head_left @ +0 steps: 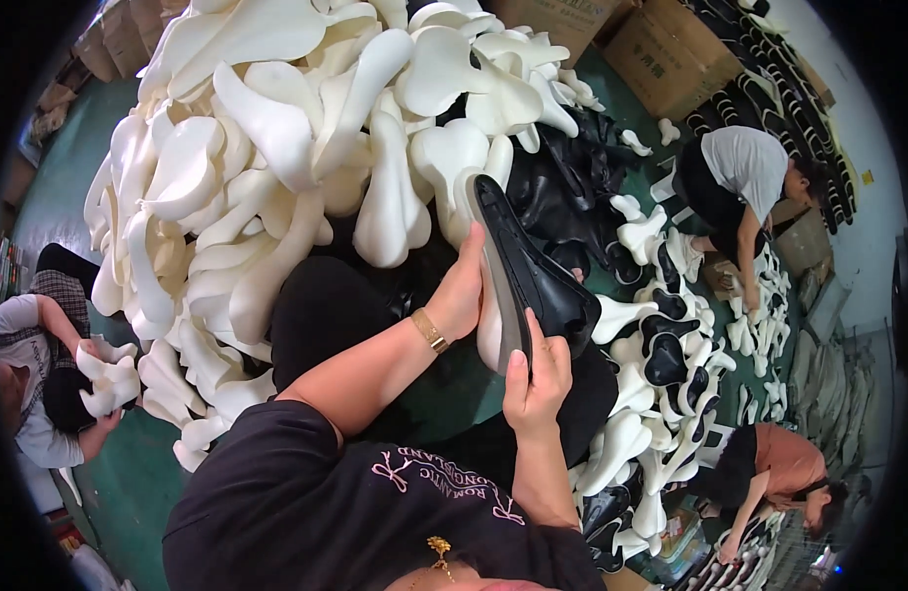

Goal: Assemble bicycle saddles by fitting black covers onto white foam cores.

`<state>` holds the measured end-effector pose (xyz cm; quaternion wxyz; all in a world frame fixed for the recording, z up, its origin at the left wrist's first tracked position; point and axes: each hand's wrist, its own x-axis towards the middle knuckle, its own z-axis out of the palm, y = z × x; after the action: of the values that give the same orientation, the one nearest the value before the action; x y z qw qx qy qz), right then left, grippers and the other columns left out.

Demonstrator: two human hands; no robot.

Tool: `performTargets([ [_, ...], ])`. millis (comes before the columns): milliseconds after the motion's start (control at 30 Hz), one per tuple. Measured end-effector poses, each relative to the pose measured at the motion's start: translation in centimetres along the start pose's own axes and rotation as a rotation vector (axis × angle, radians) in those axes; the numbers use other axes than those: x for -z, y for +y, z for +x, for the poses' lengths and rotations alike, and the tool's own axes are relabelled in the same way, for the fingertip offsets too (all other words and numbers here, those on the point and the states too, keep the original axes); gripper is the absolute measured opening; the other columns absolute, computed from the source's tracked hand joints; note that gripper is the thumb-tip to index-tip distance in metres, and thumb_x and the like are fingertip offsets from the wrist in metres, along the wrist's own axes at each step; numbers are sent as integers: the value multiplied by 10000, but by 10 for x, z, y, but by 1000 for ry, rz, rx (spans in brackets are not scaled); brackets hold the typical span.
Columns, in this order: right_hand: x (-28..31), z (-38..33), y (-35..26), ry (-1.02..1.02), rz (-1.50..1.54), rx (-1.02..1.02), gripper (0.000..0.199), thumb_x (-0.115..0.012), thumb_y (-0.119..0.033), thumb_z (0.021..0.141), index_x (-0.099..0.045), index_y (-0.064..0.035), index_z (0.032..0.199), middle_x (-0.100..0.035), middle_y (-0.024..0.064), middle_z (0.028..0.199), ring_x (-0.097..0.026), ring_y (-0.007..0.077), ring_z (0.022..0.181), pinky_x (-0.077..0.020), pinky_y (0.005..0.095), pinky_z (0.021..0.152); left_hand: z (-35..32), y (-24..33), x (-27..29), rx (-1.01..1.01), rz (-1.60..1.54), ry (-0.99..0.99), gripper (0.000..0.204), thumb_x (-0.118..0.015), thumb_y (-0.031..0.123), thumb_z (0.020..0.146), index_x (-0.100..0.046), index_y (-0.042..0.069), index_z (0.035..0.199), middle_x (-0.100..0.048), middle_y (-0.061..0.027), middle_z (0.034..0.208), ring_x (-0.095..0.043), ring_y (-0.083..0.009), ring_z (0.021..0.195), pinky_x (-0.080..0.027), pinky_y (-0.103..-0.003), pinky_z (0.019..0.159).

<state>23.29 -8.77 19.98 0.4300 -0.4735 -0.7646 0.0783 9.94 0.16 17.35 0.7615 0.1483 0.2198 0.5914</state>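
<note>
A person seated in front of a large heap of pale foam holds a saddle-shaped piece (547,281) upright on its edge, in front of the body and close to the middle of the view. Its narrow nose points up and away from the wearer; a white foam side (489,335) faces left, a grey strip (508,295) runs along the edge, and a glossy black shell (557,291) faces right. The left hand (461,286) lies against the white foam side, thumb edge up; most of its fingers are hidden, so how tightly they curl cannot be told. The right hand (538,379) grasps the near end of the piece, thumb and fingers pinching along the edge of the grey strip and black shell. A gold band (429,331) circles the left wrist. Ahead and to the left rises the heap of white foam saddle shapes (276,128); just right of it lie crumpled black pieces (572,187), and farther right white and black pieces (661,374) are scattered together. Cardboard boxes (671,59) stand beyond. At far left a co-worker holds a white foam piece (109,379); at right, two others bend over more pieces on the green floor (65,187).
</note>
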Motion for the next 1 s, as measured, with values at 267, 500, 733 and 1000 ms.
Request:
performTargets([
  [267,-8,7,-4,-17,-27,47,425,-574,-133,825,-588,27,1218,-441,65,710,-450,204,625,-407,299,558,-2,5,1,39,-32,-26,589,-298,559,977,-501,72,1239,-609,-41,1081,-571,-158,980,-452,-323,912],
  [500,-10,9,-11,-36,-36,22,398,-562,-136,837,-598,29,1197,-469,81,716,-470,212,633,-415,303,583,-6,6,1,66,-47,-61,599,-280,562,978,-480,71,1257,-597,-60,1114,-568,-172,999,-453,-335,923],
  [733,-17,15,-10,-66,-130,73,389,-618,-166,798,-624,1,1149,-479,71,724,-517,246,658,-447,340,577,-12,8,-13,110,-86,-12,614,-321,586,959,-528,57,1191,-608,-87,1129,-582,-202,1017,-463,-344,925],
  [1000,-22,12,-6,-33,-134,126,386,-613,-189,813,-622,24,1134,-469,62,708,-501,225,620,-425,325,537,-10,2,-2,71,68,-21,292,-544,236,932,-553,28,1136,-649,-95,1045,-646,-209,905,-527,-343,826],
])
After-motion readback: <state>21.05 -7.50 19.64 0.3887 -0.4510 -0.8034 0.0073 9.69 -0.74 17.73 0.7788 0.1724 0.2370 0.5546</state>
